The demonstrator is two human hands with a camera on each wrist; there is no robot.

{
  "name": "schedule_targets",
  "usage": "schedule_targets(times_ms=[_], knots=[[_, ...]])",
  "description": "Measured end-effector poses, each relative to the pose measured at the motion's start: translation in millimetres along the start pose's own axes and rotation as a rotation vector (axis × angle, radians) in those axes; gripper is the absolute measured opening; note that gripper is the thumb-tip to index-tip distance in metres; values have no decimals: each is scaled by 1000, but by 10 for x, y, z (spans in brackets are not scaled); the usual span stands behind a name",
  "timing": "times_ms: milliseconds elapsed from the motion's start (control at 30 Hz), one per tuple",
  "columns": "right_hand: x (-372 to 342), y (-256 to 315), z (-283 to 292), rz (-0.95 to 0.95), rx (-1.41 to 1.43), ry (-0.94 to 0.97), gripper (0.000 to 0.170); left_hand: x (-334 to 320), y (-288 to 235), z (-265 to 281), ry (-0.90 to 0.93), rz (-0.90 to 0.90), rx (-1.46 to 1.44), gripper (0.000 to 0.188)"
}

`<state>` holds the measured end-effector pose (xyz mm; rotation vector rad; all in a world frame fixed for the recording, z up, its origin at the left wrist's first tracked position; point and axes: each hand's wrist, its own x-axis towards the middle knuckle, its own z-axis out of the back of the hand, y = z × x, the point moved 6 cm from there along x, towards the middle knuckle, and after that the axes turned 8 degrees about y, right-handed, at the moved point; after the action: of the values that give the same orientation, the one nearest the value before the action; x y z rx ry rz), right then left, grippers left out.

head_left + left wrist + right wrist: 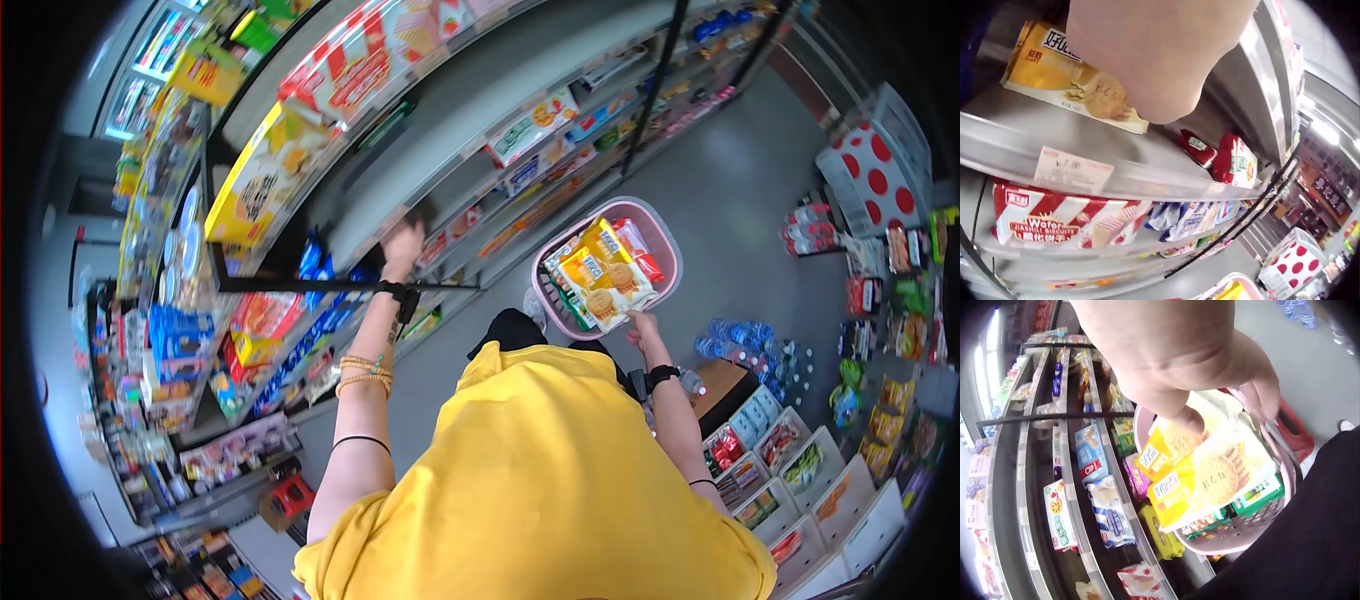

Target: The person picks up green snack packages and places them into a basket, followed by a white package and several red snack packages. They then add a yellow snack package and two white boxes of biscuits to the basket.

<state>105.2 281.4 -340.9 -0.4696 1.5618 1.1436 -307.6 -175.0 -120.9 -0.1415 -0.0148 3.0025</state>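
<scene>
Yellow shirt (pixel 550 480) foremost, between left hand (pixel 403 245) and right hand (pixel 644 328).
The left hand's fingers were hidden above a shelved biscuit pack (pixel 1072 81), grip indeterminable; the right hand's curled fingers held the pink basket (pixel 673 272) containing biscuit packets (pixel 605 270).

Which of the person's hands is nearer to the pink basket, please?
The right. The right hand is at the rim of the pink basket, beside the biscuit packs inside; the left hand is away from the basket, over at the shelf.
</scene>
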Motion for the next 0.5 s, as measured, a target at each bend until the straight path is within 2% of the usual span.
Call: schedule_targets(times_ms=[33,67,133,267,367,500], knots=[[21,-58,103,30,78,-31,63,65,31,41,-31,41,4,54],[40,-143,215,60,153,-60,58,100,-14,219,191,65,-69,52],[23,-324,411,67,245,-78,52,425,464,-364,279,5,-59,48],[9,-749,663,47,340,-77,52,511,774,-639,299,-46,32,47],[-83,-1002,732,6,481,-180,36,479,864,-751,298,-87,68,47],[-114,-1149,785,5,511,-185,35,442,954,-893,269,-140,103,46]])
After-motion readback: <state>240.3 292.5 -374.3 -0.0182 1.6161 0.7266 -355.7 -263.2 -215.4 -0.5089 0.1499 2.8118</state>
